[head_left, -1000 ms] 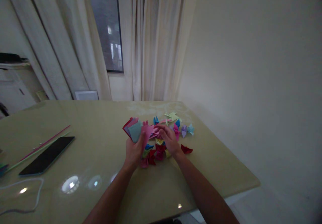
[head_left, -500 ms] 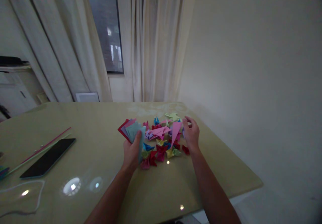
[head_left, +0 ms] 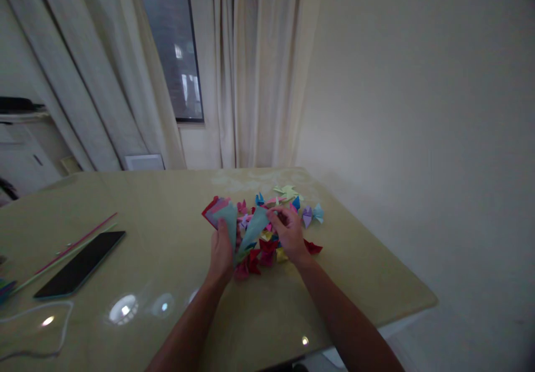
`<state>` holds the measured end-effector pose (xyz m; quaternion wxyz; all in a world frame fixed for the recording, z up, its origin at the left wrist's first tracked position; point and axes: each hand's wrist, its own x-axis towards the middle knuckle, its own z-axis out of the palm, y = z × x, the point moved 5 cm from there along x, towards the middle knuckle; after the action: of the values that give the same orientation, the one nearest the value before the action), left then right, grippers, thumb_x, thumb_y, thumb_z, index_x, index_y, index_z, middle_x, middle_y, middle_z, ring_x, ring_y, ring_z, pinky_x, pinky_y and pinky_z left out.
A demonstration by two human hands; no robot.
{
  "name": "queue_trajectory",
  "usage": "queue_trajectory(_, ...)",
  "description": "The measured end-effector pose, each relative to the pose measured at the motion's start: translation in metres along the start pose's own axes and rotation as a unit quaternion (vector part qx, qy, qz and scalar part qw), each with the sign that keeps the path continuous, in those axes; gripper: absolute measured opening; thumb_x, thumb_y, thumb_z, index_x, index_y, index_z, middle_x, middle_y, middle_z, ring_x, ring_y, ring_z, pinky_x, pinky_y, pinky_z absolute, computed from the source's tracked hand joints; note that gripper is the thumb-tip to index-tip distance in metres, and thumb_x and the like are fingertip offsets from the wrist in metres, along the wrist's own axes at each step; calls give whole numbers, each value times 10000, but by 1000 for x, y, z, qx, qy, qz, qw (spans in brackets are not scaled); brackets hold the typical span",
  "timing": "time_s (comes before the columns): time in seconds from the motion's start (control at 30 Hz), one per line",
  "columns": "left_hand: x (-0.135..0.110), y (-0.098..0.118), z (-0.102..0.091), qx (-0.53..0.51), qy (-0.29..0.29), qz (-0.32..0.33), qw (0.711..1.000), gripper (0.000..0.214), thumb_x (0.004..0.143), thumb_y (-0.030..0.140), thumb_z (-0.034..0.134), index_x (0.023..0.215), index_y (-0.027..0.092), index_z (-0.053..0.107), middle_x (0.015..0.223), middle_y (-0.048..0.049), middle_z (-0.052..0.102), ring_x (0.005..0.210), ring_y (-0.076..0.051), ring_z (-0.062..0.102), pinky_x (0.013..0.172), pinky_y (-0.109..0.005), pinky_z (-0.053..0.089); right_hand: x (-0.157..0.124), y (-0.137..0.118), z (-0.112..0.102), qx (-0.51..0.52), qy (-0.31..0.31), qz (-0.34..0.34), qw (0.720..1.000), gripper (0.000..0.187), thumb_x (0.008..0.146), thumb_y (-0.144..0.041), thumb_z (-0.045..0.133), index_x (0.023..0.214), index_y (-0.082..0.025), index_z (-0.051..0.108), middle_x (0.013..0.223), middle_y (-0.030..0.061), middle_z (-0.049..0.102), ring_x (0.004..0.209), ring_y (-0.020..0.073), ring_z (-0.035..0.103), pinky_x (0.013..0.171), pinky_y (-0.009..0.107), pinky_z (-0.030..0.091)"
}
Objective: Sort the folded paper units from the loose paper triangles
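In my left hand (head_left: pixel 221 249) is a fanned bunch of folded papers (head_left: pixel 225 214), red, pink, purple and light blue, pinched under the thumb. My right hand (head_left: pixel 288 231) grips the top corner of a light blue folded paper (head_left: pixel 254 226), just right of the bunch. Its lower tip comes close to my left hand; whether it is still joined to the bunch I cannot tell. Beneath and behind both hands lies a pile of small folded paper pieces (head_left: pixel 267 252) in many colours, partly hidden by my right hand.
A black tablet-like slab (head_left: pixel 81 263) lies at the left, beside a pink stick and a pale green stick (head_left: pixel 62 257). A white cable (head_left: pixel 64 327) curls near the front left. The table's right edge slopes toward the wall (head_left: pixel 397 138).
My right hand has moved left from the pile's right side, leaving the pink folded paper it held, and now grips a light blue one beside the bunch.
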<state>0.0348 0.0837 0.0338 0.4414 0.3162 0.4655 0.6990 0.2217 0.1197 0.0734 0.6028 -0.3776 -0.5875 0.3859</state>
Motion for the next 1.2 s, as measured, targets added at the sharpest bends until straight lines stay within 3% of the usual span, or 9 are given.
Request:
queue_trajectory(0.1, 8, 2, -13, -22, 90, 30, 995, 725, 770, 858, 631, 815, 136, 685, 536, 45, 536, 420, -85, 440, 398, -199, 354, 10, 3, -22, 2, 85, 11, 996, 407, 891, -593, 697, 922, -189, 741, 548, -42, 554, 480, 142, 494, 469, 256, 392)
queue_trajectory(0.23, 9, 7, -19, -2, 129, 49, 990, 602, 751, 683, 791, 946, 117, 732, 744, -35, 717, 577, -129, 615, 533, -230, 509, 16, 5, -24, -84, 40, -2, 996, 416, 890, -560, 693, 1043, -185, 787, 789, 53, 735, 600, 188, 614, 577, 306, 507)
queue_trajectory(0.37, 2, 11, -6, 46, 42, 58, 996, 553, 709, 576, 859, 994, 111, 764, 927, -108, 792, 771, -228, 728, 677, -315, 593, 6, -4, -10, -119, 3, -56, 991, 399, 890, -524, 732, 1146, -223, 793, 1066, 93, 761, 763, 201, 649, 714, 328, 536)
queue_trajectory(0.53, -9, 8, 15, 105, -103, 64, 987, 580, 676, 670, 845, 908, 144, 769, 771, -82, 758, 664, -215, 678, 600, -303, 558, -4, 0, 12, -12, -119, 5, 993, 381, 858, -562, 774, 890, -184, 808, 696, 22, 671, 579, 154, 554, 547, 273, 448)
queue_trajectory(0.7, -7, 0, 9, 52, -44, 38, 997, 702, 794, 849, 604, 842, 158, 714, 647, -14, 606, 502, -111, 470, 443, -213, 365, 20, 16, -36, 40, 112, 23, 993, 423, 849, -589, 744, 922, -173, 759, 551, -47, 571, 473, 123, 515, 477, 238, 442)
queue_trajectory(0.8, -4, -1, 3, 27, -8, 36, 999, 726, 783, 849, 605, 899, 142, 725, 695, -17, 617, 524, -106, 472, 449, -208, 361, 32, 27, -71, 76, 247, 26, 966, 476, 796, -559, 775, 1069, -170, 743, 843, 28, 736, 670, 164, 688, 621, 276, 569)
queue_trajectory(0.93, -2, 3, 0, 73, -4, 51, 996, 659, 811, 781, 651, 863, 129, 729, 633, -11, 614, 517, -120, 509, 463, -221, 403, 33, 30, -86, 68, 298, 19, 952, 665, 784, -513, 782, 1353, -201, 635, 1078, 70, 750, 822, 189, 731, 723, 306, 593)
queue_trajectory(1.07, -4, 8, 7, 94, -48, 72, 992, 598, 758, 666, 788, 994, 117, 772, 843, -83, 769, 715, -205, 695, 640, -287, 569, 27, 20, -51, 1, 116, 5, 993, 443, 879, -590, 691, 1035, -180, 757, 729, 7, 676, 640, 158, 622, 604, 262, 517)
queue_trajectory(1.2, -6, 7, 14, 105, -93, 62, 988, 587, 688, 595, 864, 1031, 125, 783, 938, -117, 803, 810, -258, 745, 733, -345, 610, 8, 14, 1, 8, -113, 16, 993, 384, 843, -580, 764, 947, -210, 766, 758, 9, 677, 575, 137, 552, 528, 252, 461)
